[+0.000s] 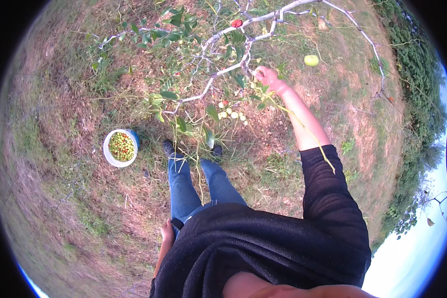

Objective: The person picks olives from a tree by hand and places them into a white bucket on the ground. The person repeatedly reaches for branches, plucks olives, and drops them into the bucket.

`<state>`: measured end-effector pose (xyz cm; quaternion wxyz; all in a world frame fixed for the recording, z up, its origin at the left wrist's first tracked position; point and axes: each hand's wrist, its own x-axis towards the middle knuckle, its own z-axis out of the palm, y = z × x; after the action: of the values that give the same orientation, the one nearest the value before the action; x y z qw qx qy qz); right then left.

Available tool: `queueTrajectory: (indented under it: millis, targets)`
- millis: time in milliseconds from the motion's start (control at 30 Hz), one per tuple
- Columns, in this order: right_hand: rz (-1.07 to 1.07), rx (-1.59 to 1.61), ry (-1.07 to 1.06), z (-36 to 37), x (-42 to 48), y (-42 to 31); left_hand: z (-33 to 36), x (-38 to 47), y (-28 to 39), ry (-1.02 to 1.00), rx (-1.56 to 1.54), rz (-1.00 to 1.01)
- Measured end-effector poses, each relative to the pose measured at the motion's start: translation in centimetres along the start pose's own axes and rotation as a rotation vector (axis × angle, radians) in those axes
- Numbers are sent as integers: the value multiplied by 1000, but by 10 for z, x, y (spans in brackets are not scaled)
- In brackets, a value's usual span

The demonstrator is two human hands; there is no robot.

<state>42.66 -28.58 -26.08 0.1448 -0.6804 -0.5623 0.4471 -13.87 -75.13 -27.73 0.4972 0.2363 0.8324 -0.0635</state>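
My right hand (267,77) reaches up to a thorny grey branch (227,70); its fingers are curled at a twig, and what lies inside them is too small to tell. Pale green fruits (234,115) hang in a cluster just below and left of it, with a red fruit (225,102) beside them. A larger-looking green fruit (311,60) hangs to the right of the hand. My left hand (167,231) is low at my hip, against a dark object or strap (177,224) whose kind I cannot make out; its fingers are mostly hidden.
A white bucket (106,149) of green and red fruits stands on the grass left of my feet. Leafy twigs (208,136) hang before my legs, and a bare branch (368,41) arches at upper right. A shrivelled red fruit (237,23) sits near the top. Dense bushes (419,74) line the right side.
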Motion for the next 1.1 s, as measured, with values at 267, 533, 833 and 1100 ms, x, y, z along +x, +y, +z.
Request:
queueTrajectory:
  millis: [267,533,833,1100]
  targets:
    - [138,1091,-1,-37,-83,-5,1,10,-7,-4,129,79]
    - [233,1498,76,3,-107,46,11,21,-20,65,14,53]
    - [350,901,231,20,-64,14,4,20,-22,-16,-58,97]
    - [427,1017,-11,19,-88,10,2,20,-9,-56,88,63]
